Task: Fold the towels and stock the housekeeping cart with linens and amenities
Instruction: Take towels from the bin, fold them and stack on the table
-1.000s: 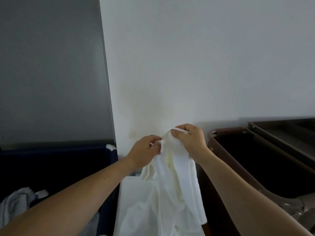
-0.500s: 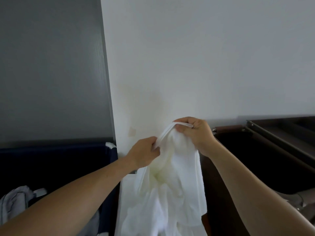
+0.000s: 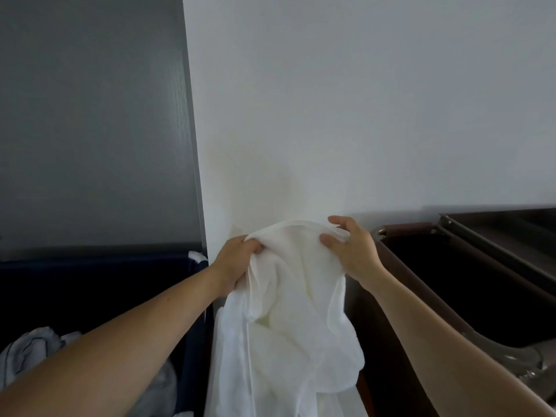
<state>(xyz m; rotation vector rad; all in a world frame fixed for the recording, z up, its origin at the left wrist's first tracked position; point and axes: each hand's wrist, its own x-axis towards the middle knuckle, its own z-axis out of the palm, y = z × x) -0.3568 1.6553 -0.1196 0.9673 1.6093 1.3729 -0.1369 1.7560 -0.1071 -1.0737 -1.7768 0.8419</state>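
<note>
2 hands hold 1 white towel [image 3: 294,296] up

Left hand [image 3: 237,260] bunches the towel's top edge in curled fingers; right hand [image 3: 352,251], slightly apart from it, pinches the same edge between thumb and fingers. The towel hangs crumpled before a pale wall [image 3: 361,115], between a dark blue bin [image 3: 90,290] holding crumpled linen [image 3: 33,347] and a brown bin [image 3: 451,281].

1. Towel [image 3: 288,296] pinched in left fingers [image 3: 254,245] and right fingers [image 3: 329,238] is looking like thin white cloth, matt, crumpled.
2. Wall [image 3: 331,130] above the fingers is showing smooth matt paint, faintly stained.
3. Bin frame [image 3: 448,222] right of right fingers is glinting like metal.
4. Hamper [image 3: 90,281] left of left fingers is looking like matt navy fabric.
</note>
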